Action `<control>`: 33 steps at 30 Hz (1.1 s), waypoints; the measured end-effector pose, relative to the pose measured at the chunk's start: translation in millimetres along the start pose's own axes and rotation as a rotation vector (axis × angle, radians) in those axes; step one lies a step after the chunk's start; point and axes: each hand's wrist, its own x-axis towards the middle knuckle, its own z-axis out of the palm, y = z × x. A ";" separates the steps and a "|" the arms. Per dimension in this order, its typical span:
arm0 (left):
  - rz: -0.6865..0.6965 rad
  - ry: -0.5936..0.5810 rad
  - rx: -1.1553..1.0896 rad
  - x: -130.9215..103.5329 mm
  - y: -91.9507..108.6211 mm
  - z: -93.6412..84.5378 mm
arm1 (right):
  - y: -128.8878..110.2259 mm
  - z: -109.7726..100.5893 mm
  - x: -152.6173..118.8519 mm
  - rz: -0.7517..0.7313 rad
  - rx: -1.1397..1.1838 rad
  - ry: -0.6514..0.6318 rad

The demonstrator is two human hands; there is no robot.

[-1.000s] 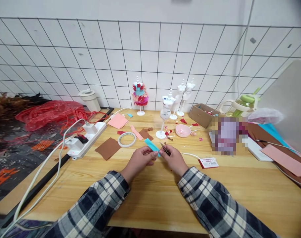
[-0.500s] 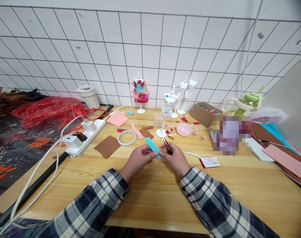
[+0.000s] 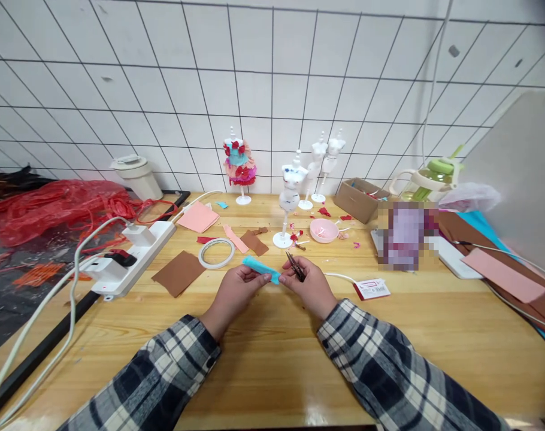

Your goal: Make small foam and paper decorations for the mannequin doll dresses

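A narrow strip of light blue crepe paper [image 3: 260, 267] is stretched between my two hands above the table. My left hand [image 3: 239, 293] pinches it between thumb and fingers, its long end sticking up past the fingertips. At the strip's right end, my right hand [image 3: 309, 286] grips the paper with thumb and forefinger. Small dark scissors [image 3: 294, 266] are tucked in that same hand, points upward; their handles are mostly hidden. Just beyond stands a small white dress-form figure [image 3: 289, 194] with a few blue bits on its chest.
Left of my hands lie a tape roll [image 3: 216, 254], brown paper [image 3: 179, 273] and a power strip [image 3: 140, 257] with cables. Behind are a dressed figure [image 3: 240, 161], a pink bowl [image 3: 324, 230] and a cardboard box [image 3: 360, 200]. A white tag [image 3: 372, 289] lies to the right.
The blue strip has tipped from steep to flatter, leaning left, and looks creased lengthwise. Both hands still hold it. The view has shifted a little to the right.
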 end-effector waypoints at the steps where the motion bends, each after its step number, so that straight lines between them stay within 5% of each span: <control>1: 0.008 -0.005 -0.020 -0.3 0.2 0.0 | 0.2 -0.8 0.6 -0.003 0.003 0.005; 8: -0.071 -0.074 -0.054 -0.5 -0.1 -0.1 | 0.0 0.2 -0.8 0.019 -0.013 -0.023; 13: -0.065 0.050 -0.172 3.7 -1.0 -3.6 | -0.1 7.5 -7.2 -0.055 -0.062 0.057; 19: -0.027 0.100 -0.328 9.6 -6.1 -2.4 | 7.1 17.2 -12.2 -0.069 -0.300 -0.150; 33: -0.019 0.140 -0.382 12.3 -10.4 3.3 | 3.6 19.0 -13.0 -0.060 -0.430 -0.216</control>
